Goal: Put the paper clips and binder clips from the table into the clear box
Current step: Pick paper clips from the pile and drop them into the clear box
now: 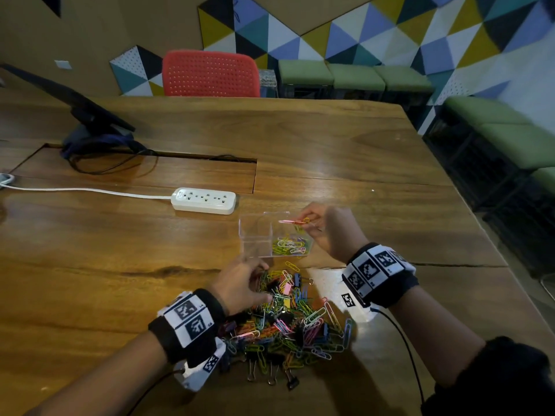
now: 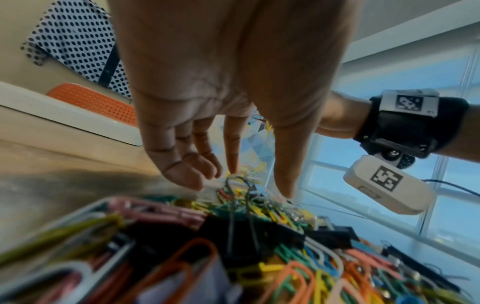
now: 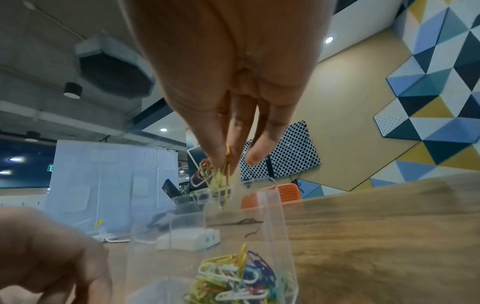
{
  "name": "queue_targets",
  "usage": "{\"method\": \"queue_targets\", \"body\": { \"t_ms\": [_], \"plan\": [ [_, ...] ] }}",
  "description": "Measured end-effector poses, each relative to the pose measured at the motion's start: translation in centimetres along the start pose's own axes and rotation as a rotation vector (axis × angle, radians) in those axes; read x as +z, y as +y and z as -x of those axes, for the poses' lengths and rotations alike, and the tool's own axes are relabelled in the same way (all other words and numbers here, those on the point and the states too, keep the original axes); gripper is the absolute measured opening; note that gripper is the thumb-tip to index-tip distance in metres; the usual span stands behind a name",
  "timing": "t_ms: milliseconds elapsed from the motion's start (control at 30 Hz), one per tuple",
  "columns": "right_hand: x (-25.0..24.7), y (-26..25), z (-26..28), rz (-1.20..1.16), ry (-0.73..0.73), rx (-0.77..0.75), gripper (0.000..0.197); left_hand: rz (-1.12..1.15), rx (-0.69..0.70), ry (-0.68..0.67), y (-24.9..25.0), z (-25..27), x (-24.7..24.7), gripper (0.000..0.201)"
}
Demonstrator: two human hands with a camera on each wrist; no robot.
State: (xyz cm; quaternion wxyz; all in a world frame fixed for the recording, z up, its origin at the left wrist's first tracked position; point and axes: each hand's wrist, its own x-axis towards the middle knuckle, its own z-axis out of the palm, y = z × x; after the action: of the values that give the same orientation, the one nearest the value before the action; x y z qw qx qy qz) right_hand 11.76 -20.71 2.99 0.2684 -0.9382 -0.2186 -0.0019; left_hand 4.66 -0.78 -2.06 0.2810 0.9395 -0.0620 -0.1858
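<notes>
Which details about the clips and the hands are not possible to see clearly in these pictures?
- Head view: left hand covers part of the clip pile; any grasp is hidden.
- Right wrist view: clips pinched by the right hand are blurred; number unclear.
- Clear box: no binder clips discernible inside.

A wide wooden table point(image 1: 330, 139) with a glossy, grained top fills the foreground; a rectangular cable hatch point(image 1: 144, 172) is cut into it toward its far left. A white power strip point(image 1: 203, 200) lies just in front of the hatch, its white cord point(image 1: 84, 190) running off the left edge. A dark tilted monitor point(image 1: 72, 100) on a stand is set near the far left corner, with black cables looped beside it. A red perforated chair point(image 1: 210, 74) stands behind the far edge. Green cushioned stools point(image 1: 354, 75) are lined along the wall point(image 1: 390, 28), which is covered in triangular panels of blue, yellow, teal, white and black over tan board. Round ceiling lights point(image 3: 329, 39) and a grey duct point(image 3: 111, 67) are seen from the right wrist.
</notes>
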Motion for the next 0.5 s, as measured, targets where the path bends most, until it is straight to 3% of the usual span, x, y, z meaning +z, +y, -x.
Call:
{"method": "queue_targets", "body": {
  "t_ms": [133, 500],
  "plan": [
    [1.3, 0.7, -0.3, 0.076, -0.017, 0.004, 0.017, -0.083, -0.004, -0.044, 0.4, -0.3, 0.7, 0.061],
    [3.3, 1.9, -0.5, 0.184, 0.035, 0.071, 0.028, -0.017, 0.041, -0.054, -0.2, -1.0, 1.1, 0.041]
  ]
}}
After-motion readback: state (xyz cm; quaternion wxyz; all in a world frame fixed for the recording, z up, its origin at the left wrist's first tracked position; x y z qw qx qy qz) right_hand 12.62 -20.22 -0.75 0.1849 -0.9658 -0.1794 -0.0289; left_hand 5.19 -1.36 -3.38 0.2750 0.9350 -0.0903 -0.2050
